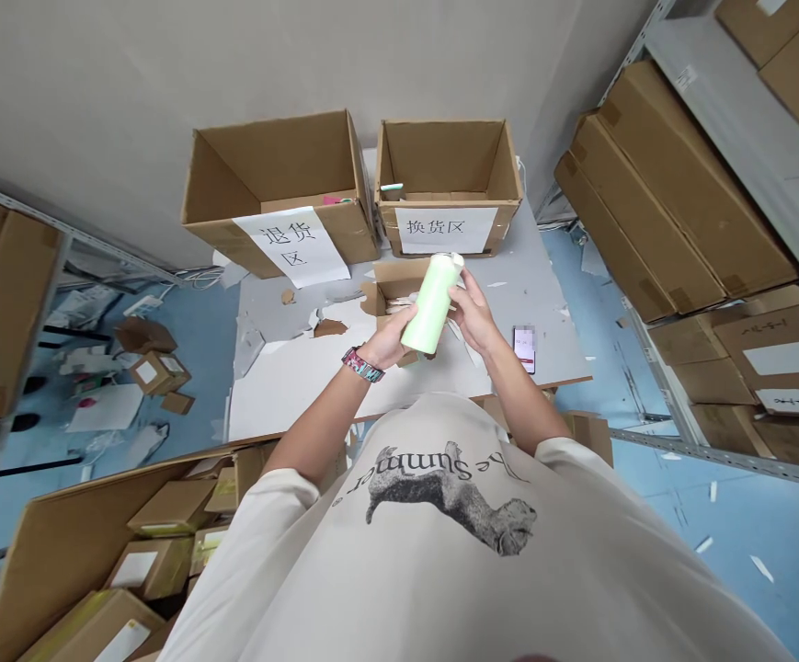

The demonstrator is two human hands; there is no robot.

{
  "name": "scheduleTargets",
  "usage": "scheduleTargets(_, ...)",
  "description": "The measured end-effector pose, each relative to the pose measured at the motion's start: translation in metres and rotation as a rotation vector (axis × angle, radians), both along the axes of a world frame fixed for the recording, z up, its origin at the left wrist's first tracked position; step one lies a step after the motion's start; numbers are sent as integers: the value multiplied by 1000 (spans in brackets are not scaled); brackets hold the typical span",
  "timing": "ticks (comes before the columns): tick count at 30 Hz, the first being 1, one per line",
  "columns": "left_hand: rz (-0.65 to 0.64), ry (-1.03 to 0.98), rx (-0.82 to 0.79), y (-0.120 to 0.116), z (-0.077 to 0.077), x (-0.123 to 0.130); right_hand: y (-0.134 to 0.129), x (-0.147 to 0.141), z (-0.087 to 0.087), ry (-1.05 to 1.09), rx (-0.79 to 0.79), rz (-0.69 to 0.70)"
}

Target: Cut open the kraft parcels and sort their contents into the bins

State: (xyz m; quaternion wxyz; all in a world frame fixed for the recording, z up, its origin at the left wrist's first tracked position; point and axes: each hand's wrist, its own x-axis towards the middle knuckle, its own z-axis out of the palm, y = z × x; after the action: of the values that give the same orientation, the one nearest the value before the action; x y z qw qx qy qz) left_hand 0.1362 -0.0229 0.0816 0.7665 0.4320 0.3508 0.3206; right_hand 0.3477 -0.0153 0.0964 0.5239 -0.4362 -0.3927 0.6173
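A light green bottle [432, 305] with a white cap is held tilted above the table, its top leaning away to the right. My left hand [390, 341] grips its lower left side, and a patterned band is on that wrist. Around the upper right side, near the cap, are the fingers of my right hand [470, 311]. Behind and below the bottle, a small opened cardboard box [399, 277] stands on the table with whitish material inside. The bottle hides part of this box.
Two large open cartons with paper signs, a left one [216, 241] and a right one [389, 230], stand at the table's back. A phone [524, 349] lies at the right. Torn cardboard [330, 327] is on the left. Shelves of boxes [689, 193] flank the right; a carton of parcels [47, 542] stands lower left.
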Motion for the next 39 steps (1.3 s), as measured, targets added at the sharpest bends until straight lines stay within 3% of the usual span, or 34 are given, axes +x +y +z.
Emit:
scheduleTargets(3, 107, 112, 73, 1, -4, 3, 3, 1, -4, -1, 15, -32)
scheduleTargets(8, -78, 6, -32, 2, -8, 3, -1, 4, -5, 33, 25, 8)
scheduleTargets(10, -91, -9, -31, 2, -9, 3, -2, 4, -6, 24, 12, 16)
scheduleTargets(16, 235, 302, 293, 1, -14, 4, 0, 0, -15, -22, -64, -82)
scheduleTargets(21, 324, 483, 479, -6, -19, -1, 2, -13, -21, 18, -132, -79)
scheduleTargets(23, 304, 458, 433, -8, -21, -7, 2, -19, -23, 47, -120, -78)
scheduleTargets(27, 146, 287, 161, -12, -22, -21, 0, -27, -24, 76, -73, -19)
scheduleTargets(30, 68, 190, 125, -18, -22, -23, -3, -30, -24, 25, -23, 49)
scheduleTargets(34, 128, 162, 185, -26, -25, -18, -5, -35, -28, -116, 23, 118)
scheduleTargets(39, 273, 234, 238, -27, -34, -23, -1, -32, -31, -299, 105, 84)
